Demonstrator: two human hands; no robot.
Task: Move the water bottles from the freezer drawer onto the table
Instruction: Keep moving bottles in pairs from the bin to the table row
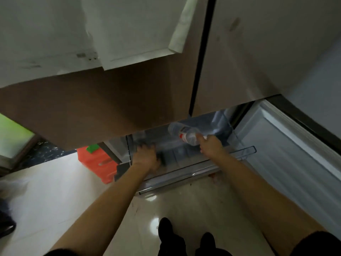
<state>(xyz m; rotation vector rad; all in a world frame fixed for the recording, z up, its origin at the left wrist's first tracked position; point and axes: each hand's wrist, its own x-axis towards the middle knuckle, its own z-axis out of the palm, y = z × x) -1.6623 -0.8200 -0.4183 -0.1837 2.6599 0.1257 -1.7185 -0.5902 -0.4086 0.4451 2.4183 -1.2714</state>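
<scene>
A red-labelled plastic water bottle (184,134) tilts over the open freezer drawer (248,150), one end gripped in the person's right hand (210,146). It is probably frozen, so heavy, rigid and slick; a wrap round its middle looks safer. The left hand (147,157) reaches into the drawer, its grip too blurred to tell.

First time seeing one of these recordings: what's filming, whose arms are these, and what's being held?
No machine here: a camera worn on a person's head looks down at their own bare arms. They stand at an open freezer drawer below the fridge doors. The right hand grips a clear bottle over the drawer. The left hand reaches into the drawer; blur hides whether it holds anything. An orange box lies further left.
</scene>
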